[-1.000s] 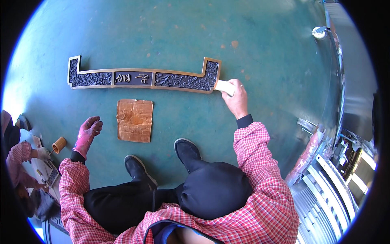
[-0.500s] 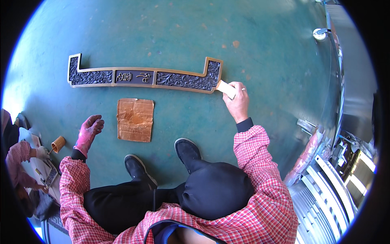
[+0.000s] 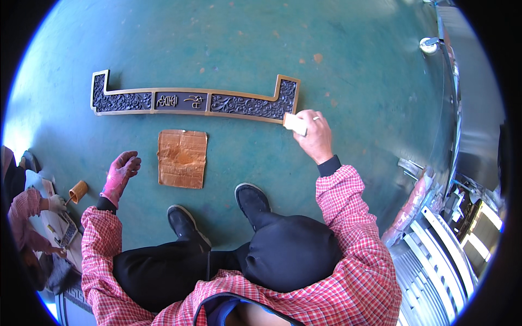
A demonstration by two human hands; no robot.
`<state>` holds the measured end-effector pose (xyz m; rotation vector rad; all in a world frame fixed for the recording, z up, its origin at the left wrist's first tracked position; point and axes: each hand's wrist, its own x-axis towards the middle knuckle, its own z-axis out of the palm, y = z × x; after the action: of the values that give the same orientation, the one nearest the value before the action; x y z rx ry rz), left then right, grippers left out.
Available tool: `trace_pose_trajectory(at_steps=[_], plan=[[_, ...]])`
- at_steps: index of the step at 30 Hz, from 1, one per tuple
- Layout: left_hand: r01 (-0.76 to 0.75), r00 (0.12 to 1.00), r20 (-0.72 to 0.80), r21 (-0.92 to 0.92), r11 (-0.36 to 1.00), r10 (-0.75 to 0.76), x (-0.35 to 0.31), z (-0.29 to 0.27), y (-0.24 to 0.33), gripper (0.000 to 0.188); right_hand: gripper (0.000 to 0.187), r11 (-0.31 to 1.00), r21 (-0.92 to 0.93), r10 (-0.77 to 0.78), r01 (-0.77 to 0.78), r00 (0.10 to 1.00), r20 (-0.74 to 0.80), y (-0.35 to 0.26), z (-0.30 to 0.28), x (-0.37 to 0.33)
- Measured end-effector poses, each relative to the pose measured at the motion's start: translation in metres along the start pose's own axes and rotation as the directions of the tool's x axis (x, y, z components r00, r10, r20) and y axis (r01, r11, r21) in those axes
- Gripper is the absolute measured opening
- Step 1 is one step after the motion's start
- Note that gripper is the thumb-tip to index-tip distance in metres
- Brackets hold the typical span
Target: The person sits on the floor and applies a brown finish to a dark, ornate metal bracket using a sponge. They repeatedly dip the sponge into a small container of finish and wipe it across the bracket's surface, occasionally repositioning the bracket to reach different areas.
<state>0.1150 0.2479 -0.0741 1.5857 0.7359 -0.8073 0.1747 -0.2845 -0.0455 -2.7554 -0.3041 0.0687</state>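
Observation:
A long, slightly curved ornamental panel [image 3: 182, 102] lies on the floor ahead of me, its ends turned up and away. It has dark floral relief, raised characters in the middle and a gold-bronze border. My right hand [image 3: 315, 136], bare and wearing a ring, grips a cream sponge-like block [image 3: 295, 124] with a brownish-orange edge. That edge meets the border at the panel's lower right corner. My left hand [image 3: 119, 176], in a stained pink glove, hovers left of a flat piece of brown cardboard [image 3: 182, 158]. Its fingers are loosely bent, with nothing visible in them.
My dark shoes [image 3: 253, 198] rest on the green floor [image 3: 353, 60] below the panel. At the left, a co-worker's gloved hand [image 3: 56, 204] is near a brown cup [image 3: 78, 192]. Pale curved slats [image 3: 435, 261] and a pink wrapped bundle [image 3: 410, 209] lie at right, near a caster wheel [image 3: 428, 45].
My right hand has turned the block and shifted it slightly left and down, from the panel's right end to its lower corner edge. My left hand has barely moved.

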Motion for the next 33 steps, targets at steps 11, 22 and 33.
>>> trace_pose_trajectory(at_steps=[11, 22, 33], plan=[[-0.425, 0.896, -0.064, 0.162, 0.891, 0.439, 0.027, 0.03, -0.035, 0.044, 0.034, 0.996, 0.082, 0.03, -0.024, 0.997, -0.073, -0.048, -0.043, 0.0], [-0.332, 0.854, -0.149, 0.583, 0.742, 0.499, 0.006, 0.091, -0.037, 0.076, 0.041, 0.967, 0.117, -0.246, 0.226, 0.946, 0.212, -0.182, 0.023, 0.003], [-0.328, 0.886, -0.127, 0.509, 0.796, 0.446, 0.008, 0.087, -0.042, 0.076, 0.043, 0.997, 0.078, -0.018, 0.006, 0.988, 0.153, -0.221, 0.122, -0.047]])
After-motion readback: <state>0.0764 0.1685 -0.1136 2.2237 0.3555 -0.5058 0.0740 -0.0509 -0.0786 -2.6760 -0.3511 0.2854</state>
